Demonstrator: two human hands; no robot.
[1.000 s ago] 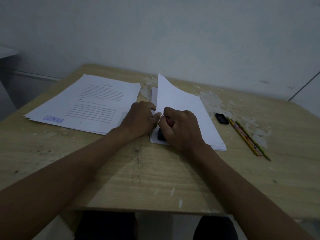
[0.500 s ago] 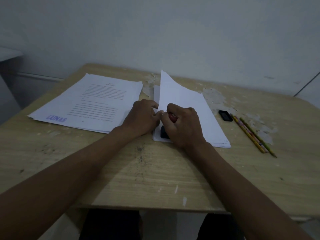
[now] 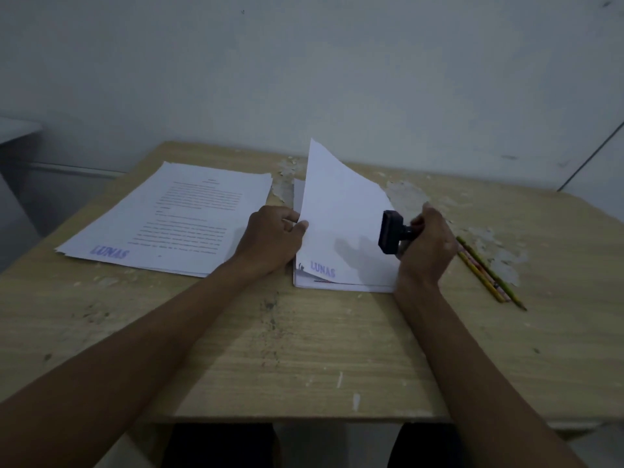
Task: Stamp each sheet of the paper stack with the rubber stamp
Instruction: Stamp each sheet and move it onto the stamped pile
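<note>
A rubber stamp (image 3: pixel 391 233) is gripped by its short handle in the right hand (image 3: pixel 427 246), fingers curled round it. The stamp is tipped on its side, its flat dark rectangular base turned toward nine o'clock and lifted clear of the paper, probably so the fresh ink is not smeared and the sheet is left free to be turned.

At nine o'clock from the stamp, the left edge of the top sheet (image 3: pixel 337 211) is pinched between thumb and fingers of the left hand (image 3: pixel 273 238). The sheet is thin, white and limp; its far corner is raised toward twelve o'clock while its near edge lies on the paper stack (image 3: pixel 341 286), a neat low pile. A purple mark reading LUNAS (image 3: pixel 322 269) is printed near the sheet's lower left corner, so this sheet is judged stamped and about to be moved aside.

Further toward nine o'clock a second pile of printed sheets (image 3: pixel 175 221) lies face up, marked with the same purple word, apparently the finished ones.

At three o'clock from the right hand, slim pencils (image 3: pixel 486 271) lie side by side. Everything is set on a pale wood-grain table (image 3: pixel 304 359), scuffed, with its surface peeling in whitish patches along the far side.
</note>
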